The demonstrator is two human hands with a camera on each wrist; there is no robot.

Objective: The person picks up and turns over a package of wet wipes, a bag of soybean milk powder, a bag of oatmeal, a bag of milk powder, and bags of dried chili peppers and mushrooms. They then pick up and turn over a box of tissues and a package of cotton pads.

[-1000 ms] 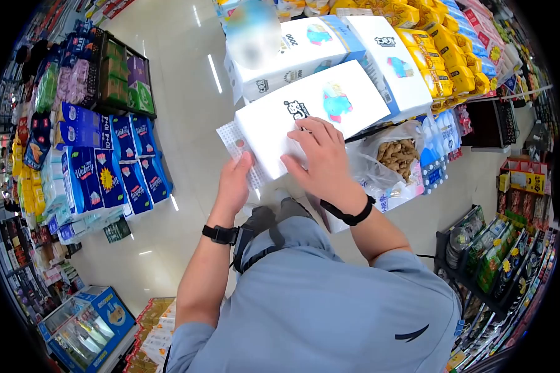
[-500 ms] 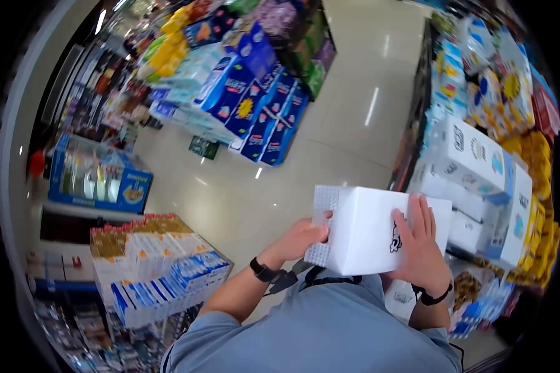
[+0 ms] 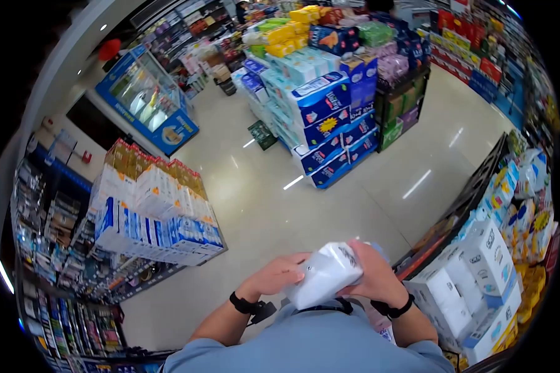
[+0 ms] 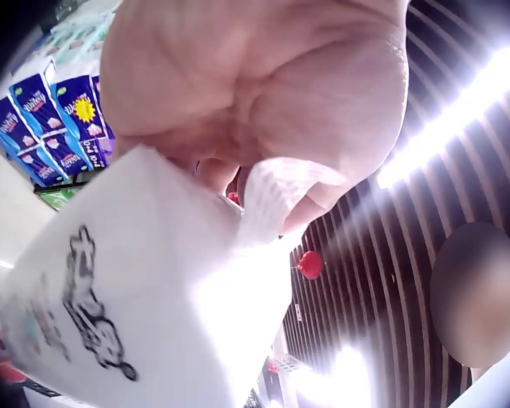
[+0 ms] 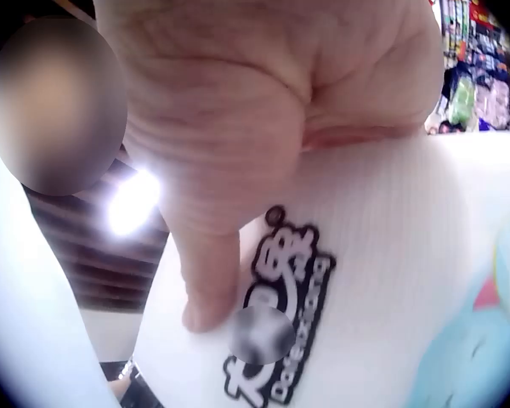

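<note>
A white plastic-wrapped tissue pack is held up in front of the person's waist, between both hands. Black lettering and a blue cartoon figure are printed on its side, seen in the right wrist view. The left hand grips one end, where a dotted plastic strip of the wrapper passes between thumb and fingers. On the other side the right hand holds the pack, its thumb lying beside the lettering. The right fingers are hidden behind the pack in the right wrist view.
More white packs are piled on a display at the right. Ahead rises a stack of blue packs, across a shiny tiled floor. Stacked cartons stand to the left, with a blue glass-fronted freezer behind them.
The person has turned left, away from the display of white packs. The pack came off that pile, moved in front of the body and was tilted, both hands staying on it.
</note>
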